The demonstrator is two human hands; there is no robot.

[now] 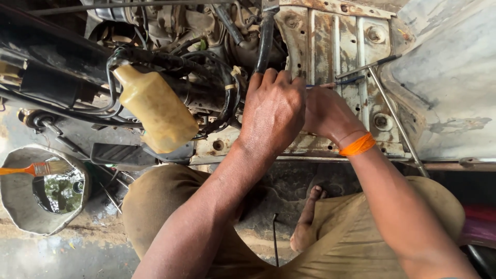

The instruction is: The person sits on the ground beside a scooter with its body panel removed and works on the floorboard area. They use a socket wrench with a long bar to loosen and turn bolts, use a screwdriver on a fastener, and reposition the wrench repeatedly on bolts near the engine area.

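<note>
Both hands work close together at a rusty panel [330,46]: left hand [274,111] curled over black cables [227,98], right hand [328,113] pinching a thin blue-handled tool [336,82]. Nearby, a metal bowl [20,206] holds dark liquid and a brush [39,168].

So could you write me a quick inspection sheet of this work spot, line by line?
Surface: rusty pale metal panel, ribbed and bolted.
Job's things: thin blue-handled tool at the right hand, tip hidden.
Clutter: yellowish plastic bottle; orange-handled brush in a cut grey bowl of dark liquid.
Grippers: left hand fisted over the work; right hand behind it, orange wristband.
Cables: black hoses and wires, tangled.
Surroundings: wet ground; thin metal rod leaning.
</note>
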